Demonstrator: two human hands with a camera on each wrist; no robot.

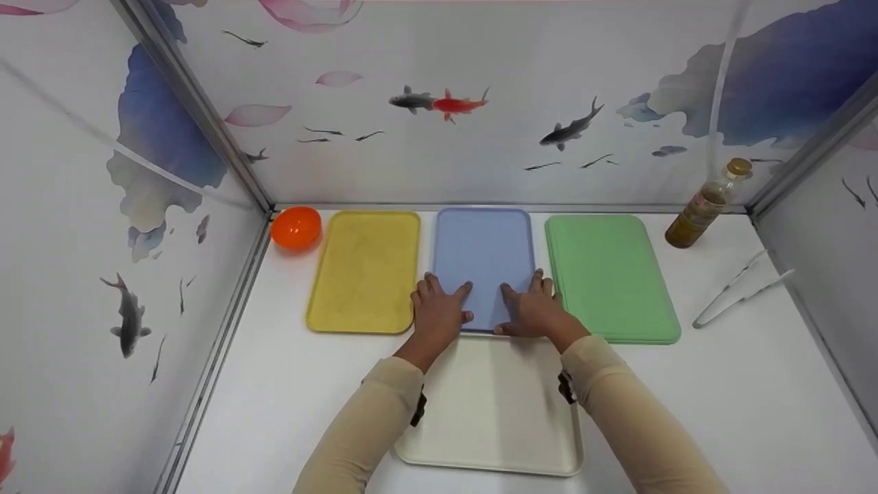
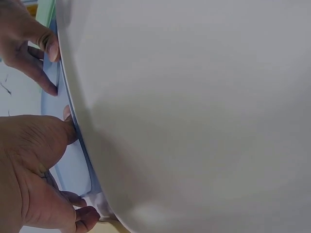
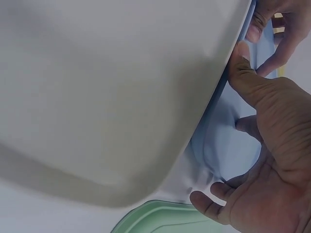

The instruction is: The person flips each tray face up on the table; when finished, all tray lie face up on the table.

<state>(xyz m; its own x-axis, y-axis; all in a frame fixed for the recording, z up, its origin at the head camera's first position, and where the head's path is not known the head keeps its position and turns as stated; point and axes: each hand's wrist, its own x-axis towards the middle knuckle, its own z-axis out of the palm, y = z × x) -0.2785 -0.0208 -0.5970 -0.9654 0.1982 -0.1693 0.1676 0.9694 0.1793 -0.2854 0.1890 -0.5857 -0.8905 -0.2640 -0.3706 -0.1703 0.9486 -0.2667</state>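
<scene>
A blue tray (image 1: 483, 254) lies flat at the back middle, its near edge against the far edge of a cream tray (image 1: 497, 405). The left hand (image 1: 439, 309) spreads over its near left corner, and the right hand (image 1: 535, 310) mirrors it at the near right corner. In the left wrist view, the left hand (image 2: 36, 170) has its thumb at the blue tray's near edge, other fingers by its side. The right wrist view has the right hand (image 3: 277, 145) with its thumb on that edge and one fingertip on the blue surface (image 3: 233, 141). Neither hand wraps round the tray.
Left of the blue tray lies a yellow tray (image 1: 365, 274), with an orange bowl (image 1: 296, 229) beyond it. Green trays (image 1: 612, 278) lie on the right. Farther right are a corked bottle (image 1: 703, 209) and tongs (image 1: 730, 298). Printed panels enclose the back and sides.
</scene>
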